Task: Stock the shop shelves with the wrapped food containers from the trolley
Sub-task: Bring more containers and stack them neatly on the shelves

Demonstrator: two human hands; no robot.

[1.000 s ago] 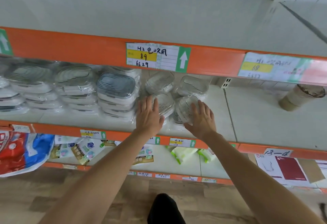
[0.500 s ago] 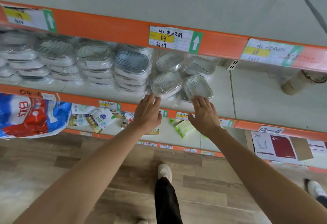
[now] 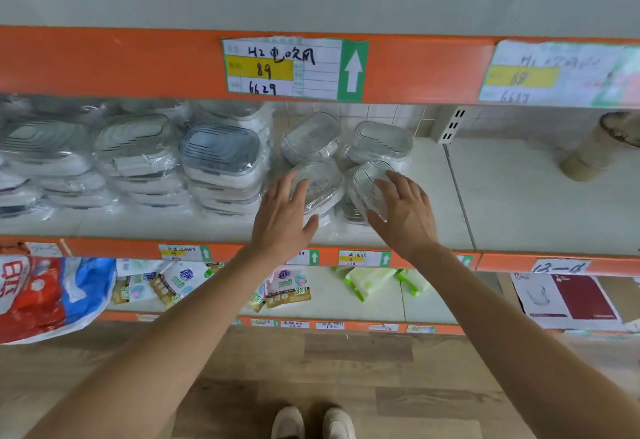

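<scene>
Two clear wrapped containers lean at the front of the white shelf (image 3: 433,203). My left hand (image 3: 282,216) rests with straight fingers on the left container (image 3: 323,182). My right hand (image 3: 403,210) touches the right container (image 3: 367,180) with spread fingers. Two more wrapped containers (image 3: 311,137) (image 3: 382,140) lie behind them. Left of these stand stacks of wrapped grey-lidded containers (image 3: 221,158), several high, running to the left edge. The trolley is not in view.
An orange rail with a handwritten price label (image 3: 294,69) runs above the shelf. A beige roll (image 3: 595,147) lies at the shelf's right. Below are packets (image 3: 287,288), a red and blue bag (image 3: 38,296) and a red-printed sheet (image 3: 571,300). My shoes (image 3: 311,421) stand on wood flooring.
Both hands have gone forward again from the shelf's front edge onto the two front containers. The view has tilted up a little and shifted.
</scene>
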